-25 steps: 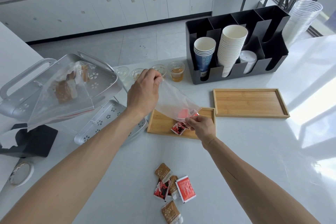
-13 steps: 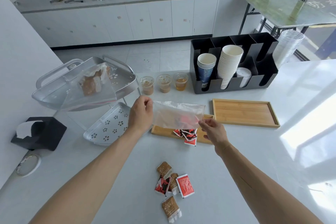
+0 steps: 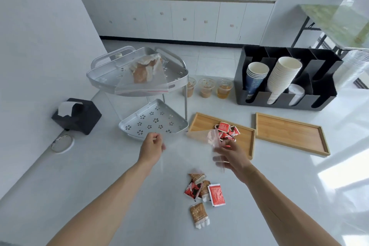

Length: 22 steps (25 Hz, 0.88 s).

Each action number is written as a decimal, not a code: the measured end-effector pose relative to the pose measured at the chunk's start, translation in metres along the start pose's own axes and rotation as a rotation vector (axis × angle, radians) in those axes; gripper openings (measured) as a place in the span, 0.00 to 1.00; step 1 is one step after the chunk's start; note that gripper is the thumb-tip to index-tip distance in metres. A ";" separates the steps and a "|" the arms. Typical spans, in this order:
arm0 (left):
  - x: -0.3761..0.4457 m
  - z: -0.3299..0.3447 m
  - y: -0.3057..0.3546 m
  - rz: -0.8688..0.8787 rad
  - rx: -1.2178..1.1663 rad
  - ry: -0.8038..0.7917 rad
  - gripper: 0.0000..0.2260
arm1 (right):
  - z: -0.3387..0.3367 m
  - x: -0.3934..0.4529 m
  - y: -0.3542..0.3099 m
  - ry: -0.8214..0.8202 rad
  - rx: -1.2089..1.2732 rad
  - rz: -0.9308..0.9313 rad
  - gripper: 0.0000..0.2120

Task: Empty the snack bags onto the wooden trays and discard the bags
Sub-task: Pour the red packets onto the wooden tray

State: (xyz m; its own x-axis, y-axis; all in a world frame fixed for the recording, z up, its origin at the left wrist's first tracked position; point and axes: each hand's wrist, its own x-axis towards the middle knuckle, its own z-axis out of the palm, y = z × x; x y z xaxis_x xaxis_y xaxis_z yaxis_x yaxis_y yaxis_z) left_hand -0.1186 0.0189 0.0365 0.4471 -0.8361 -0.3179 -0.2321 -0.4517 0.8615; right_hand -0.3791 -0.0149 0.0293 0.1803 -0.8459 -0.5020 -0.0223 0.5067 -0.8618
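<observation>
An empty clear zip bag [image 3: 201, 136], blurred, is stretched between my hands just above the counter. My right hand [image 3: 232, 156] grips its right end over the near edge of the left wooden tray [image 3: 201, 124]. My left hand [image 3: 151, 147] is pinched on what looks like its left edge. Several red snack packets [image 3: 227, 131] lie on that tray. The right wooden tray [image 3: 289, 132] holds nothing. A second clear bag with brown snacks [image 3: 143, 74] rests on the top shelf of a metal rack [image 3: 99, 80].
Loose red and brown packets [image 3: 203, 191] lie on the white counter near me. Behind the trays stand three filled drink cups [image 3: 206, 88] and a black cup organizer [image 3: 323, 96]. A black tissue box [image 3: 77, 116] and a tape roll [image 3: 61, 144] sit at the left.
The red packets have dropped out of the bag onto the left tray. Both hands have lowered and pulled the emptied bag back toward me. My view has tilted upward.
</observation>
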 end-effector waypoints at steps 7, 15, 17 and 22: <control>-0.024 -0.068 -0.075 -0.285 -0.325 -0.067 0.15 | 0.076 -0.002 0.044 -0.013 -0.083 0.117 0.16; -0.025 -0.146 -0.160 -0.321 -0.069 0.191 0.07 | 0.167 -0.001 0.098 -0.203 -0.563 0.231 0.07; -0.022 -0.159 -0.176 -0.329 0.039 0.211 0.07 | 0.185 0.001 0.106 -0.250 -0.691 0.223 0.09; -0.009 -0.169 -0.195 -0.298 0.226 0.235 0.04 | 0.207 0.006 0.118 -0.242 -0.980 0.161 0.15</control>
State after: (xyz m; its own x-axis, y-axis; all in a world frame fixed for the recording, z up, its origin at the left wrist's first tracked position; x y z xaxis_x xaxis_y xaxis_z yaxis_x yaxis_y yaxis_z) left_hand 0.0686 0.1672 -0.0621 0.7017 -0.5771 -0.4179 -0.2347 -0.7410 0.6292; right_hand -0.1770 0.0745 -0.0607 0.2956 -0.6681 -0.6829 -0.8387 0.1608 -0.5203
